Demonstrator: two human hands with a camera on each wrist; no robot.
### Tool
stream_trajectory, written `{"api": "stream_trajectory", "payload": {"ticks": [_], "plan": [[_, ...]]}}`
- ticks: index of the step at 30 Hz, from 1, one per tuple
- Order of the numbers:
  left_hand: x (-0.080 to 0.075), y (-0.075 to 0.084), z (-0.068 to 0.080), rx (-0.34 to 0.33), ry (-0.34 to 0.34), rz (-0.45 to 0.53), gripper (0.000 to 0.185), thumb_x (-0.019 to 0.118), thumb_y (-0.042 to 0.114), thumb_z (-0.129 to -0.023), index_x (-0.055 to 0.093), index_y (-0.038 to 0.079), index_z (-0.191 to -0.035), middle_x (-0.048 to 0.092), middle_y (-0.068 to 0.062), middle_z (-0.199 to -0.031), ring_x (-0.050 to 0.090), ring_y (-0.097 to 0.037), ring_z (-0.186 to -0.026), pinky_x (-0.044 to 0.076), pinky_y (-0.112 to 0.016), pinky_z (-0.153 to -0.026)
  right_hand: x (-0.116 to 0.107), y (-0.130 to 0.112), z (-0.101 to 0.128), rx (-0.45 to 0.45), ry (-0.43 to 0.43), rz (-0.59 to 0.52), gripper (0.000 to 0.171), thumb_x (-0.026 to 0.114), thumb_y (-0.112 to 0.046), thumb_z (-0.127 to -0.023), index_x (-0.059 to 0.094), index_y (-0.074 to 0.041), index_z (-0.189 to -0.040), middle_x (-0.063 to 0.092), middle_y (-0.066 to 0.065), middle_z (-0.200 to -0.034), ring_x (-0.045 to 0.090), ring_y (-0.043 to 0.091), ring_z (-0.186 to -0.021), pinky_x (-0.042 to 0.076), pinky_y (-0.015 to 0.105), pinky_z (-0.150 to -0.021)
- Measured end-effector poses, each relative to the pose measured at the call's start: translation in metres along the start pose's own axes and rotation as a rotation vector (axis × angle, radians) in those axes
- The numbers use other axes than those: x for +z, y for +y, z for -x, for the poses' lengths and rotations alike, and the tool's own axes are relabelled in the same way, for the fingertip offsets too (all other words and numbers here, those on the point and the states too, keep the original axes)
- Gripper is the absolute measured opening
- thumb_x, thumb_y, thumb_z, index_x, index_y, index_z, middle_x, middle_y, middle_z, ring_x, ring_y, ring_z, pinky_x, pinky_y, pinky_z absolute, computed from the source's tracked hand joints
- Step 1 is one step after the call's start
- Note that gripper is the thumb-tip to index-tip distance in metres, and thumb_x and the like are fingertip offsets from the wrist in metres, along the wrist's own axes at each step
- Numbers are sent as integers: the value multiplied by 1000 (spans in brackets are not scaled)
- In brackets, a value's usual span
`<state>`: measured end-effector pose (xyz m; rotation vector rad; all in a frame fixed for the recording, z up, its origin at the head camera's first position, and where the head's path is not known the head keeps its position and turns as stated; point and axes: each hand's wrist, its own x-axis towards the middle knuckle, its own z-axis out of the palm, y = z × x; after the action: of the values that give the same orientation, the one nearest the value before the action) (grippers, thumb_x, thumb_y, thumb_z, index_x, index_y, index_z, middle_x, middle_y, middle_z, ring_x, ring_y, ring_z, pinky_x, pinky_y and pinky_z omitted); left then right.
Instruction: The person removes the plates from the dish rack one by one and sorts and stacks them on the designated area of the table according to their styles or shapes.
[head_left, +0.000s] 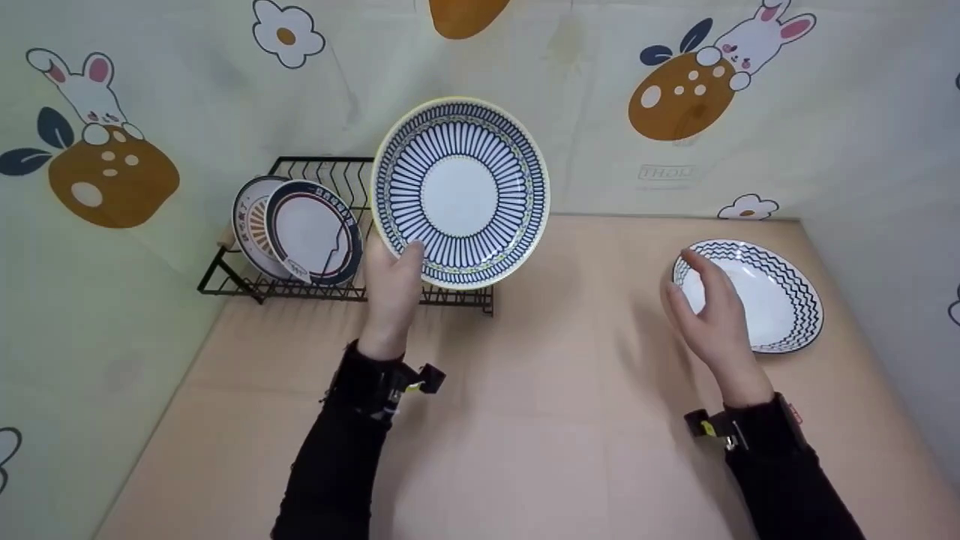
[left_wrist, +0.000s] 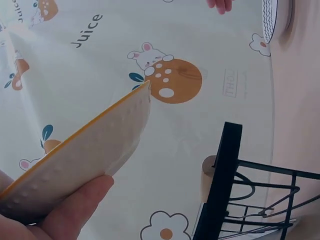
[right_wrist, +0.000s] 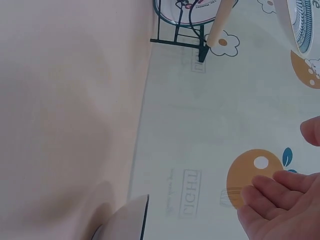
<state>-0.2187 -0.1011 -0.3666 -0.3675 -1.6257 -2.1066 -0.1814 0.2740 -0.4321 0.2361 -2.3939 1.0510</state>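
My left hand (head_left: 394,289) grips the lower left rim of a blue-and-white striped plate (head_left: 461,192), held upright above the table in front of the black dish rack (head_left: 225,276). In the left wrist view a finger (left_wrist: 75,210) presses the plate's white underside (left_wrist: 95,150). My right hand (head_left: 712,311) hovers open, fingers relaxed, just over the left edge of a white plate with a zigzag rim (head_left: 780,296) lying flat on the table. The right wrist view shows those fingers (right_wrist: 280,205) empty, and the zigzag plate's edge (right_wrist: 132,220) below.
Two plates (head_left: 296,229) stand upright in the rack at the back left. The beige table (head_left: 540,420) is boxed in by cartoon-printed walls (head_left: 675,112) at the back and on both sides. The rack's bars (left_wrist: 225,185) fill the lower right of the left wrist view.
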Motion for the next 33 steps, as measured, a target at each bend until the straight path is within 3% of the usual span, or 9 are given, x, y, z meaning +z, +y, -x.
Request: {"api": "stream_trajectory", "payload": {"ticks": [9,19,29,33], "plan": [[14,-8,9,-66,-30,42,68,39,-23,-84,35,-2,-149,52,-18,-138,56,-29,-123,49,-38,-100,6,-4,0,15,-24,-27,49,58,-8,-96,45,10,-140,48,27,-141,41,42,-133,31,55,-111],[23,-15,18,-117,-53,21,60,41,-19,-87,39,-4,-145,55,-20,-135,58,-30,-119,51,-37,-98,13,-9,1,20,-34,-66,48,58,-7,-96,46,9,-140,49,26,-141,43,40,-132,33,54,-110],[34,-24,29,-149,-109,33,60,42,-17,-87,36,-6,-146,55,-22,-133,60,-32,-116,52,-38,-96,20,-20,1,48,-60,-184,50,58,-5,-98,42,9,-143,49,23,-142,45,34,-133,34,33,-113],[38,-26,33,-168,-131,31,60,42,-16,-88,36,-6,-146,55,-22,-134,61,-33,-116,52,-38,-95,22,-25,1,45,-65,-241,50,58,-2,-97,41,9,-143,50,23,-141,48,33,-130,38,37,-111]]}}
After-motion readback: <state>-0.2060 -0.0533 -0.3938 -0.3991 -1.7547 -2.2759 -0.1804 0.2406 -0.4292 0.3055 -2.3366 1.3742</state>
